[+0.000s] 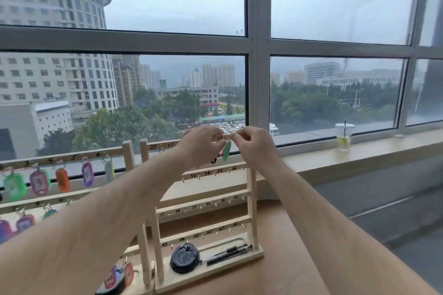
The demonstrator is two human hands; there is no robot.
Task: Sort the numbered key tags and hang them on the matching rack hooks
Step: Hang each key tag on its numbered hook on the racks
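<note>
A green key tag [227, 151] hangs edge-on at the top rail of the wooden rack [250, 199] in the middle of the frame, just right of the handwritten 29. The right hand [251, 142] pinches the tag's ring between thumb and forefinger, close up against the rail. The left hand [201, 142] curls in from the other side, its fingertips almost meeting the right hand's. A sliver of red [221, 151] and something dark show beneath its fingers, but I cannot tell what it grips, if anything. Both forearms reach up from the bottom of the frame.

Below the hands, the rack's lower rails carry small metal hooks [215, 173] with numbers running from the thirties into the forties. In the tray at the rack's foot lie a round black object [184, 258] and, just right of it, black pens [229, 254].

At the left edge stands a second rack [128, 153], touching or nearly touching the first. Its upper row holds hung tags: a green one [14, 185], a pink one marked 3 [39, 182], an orange one [63, 179], a purple one [87, 173] and a pale one [109, 171]. More tags hang in the row beneath, partly hidden by the left arm. A few loose tags [117, 278] lie at the bottom of the frame, by the racks' feet.

Both racks stand on a light brown desk [275, 258] set against the window [257, 43]. On the windowsill, well off to the right, is a clear plastic cup [344, 137] with a straw and lemon slices.
</note>
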